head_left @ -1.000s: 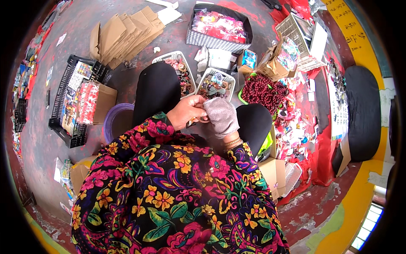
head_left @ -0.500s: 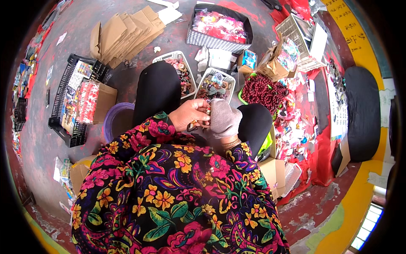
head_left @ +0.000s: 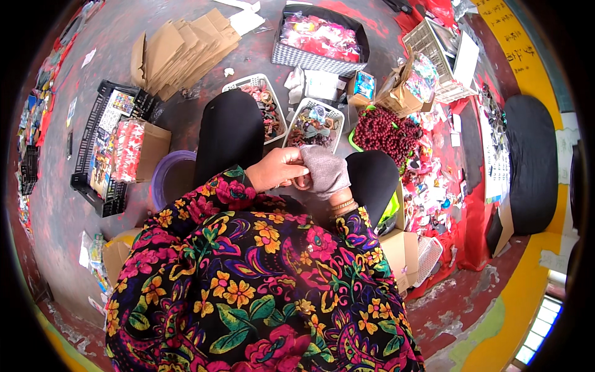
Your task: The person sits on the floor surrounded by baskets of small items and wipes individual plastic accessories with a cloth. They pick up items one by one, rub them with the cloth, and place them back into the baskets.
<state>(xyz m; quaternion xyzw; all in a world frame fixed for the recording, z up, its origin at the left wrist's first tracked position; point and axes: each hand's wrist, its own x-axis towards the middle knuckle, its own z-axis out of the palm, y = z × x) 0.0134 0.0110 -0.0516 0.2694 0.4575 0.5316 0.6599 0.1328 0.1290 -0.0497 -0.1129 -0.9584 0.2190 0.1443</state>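
Two hands meet: left hand (head_left: 271, 170) bare, right hand (head_left: 328, 178) wrapped in cloth

And here we are, right between the knees (head_left: 230, 133), with the grey-pink cloth (head_left: 323, 166) at the centre of the action. It sits over the right hand, covering the back and most of the fingers, and its left edge touches the left hand's fingertips. So the hands are together! The left thumb and fingers are drawn in against that edge, but whether they pinch the fabric or some small item, I cannot tell. The right fingers' grip is hidden too, folks; a little skin peeks out just below the cloth, between the two hands.

Look at the pose: the left forearm, in its flowered sleeve (head_left: 224, 191), comes up from the lower left, back of the hand uppermost, fingers aimed right. The right arm rises from the lower right, bracelets (head_left: 344, 205) at the wrist, that hand angled inward to meet its partner.

Now the line of the cloth: the long axis slants from the wrist at lower right to the upper left, its far end pointing forward, away from the body. Just beyond it stands a white basket (head_left: 341, 127) of small mixed bits, with dark red beads (head_left: 387, 132) off to the right.
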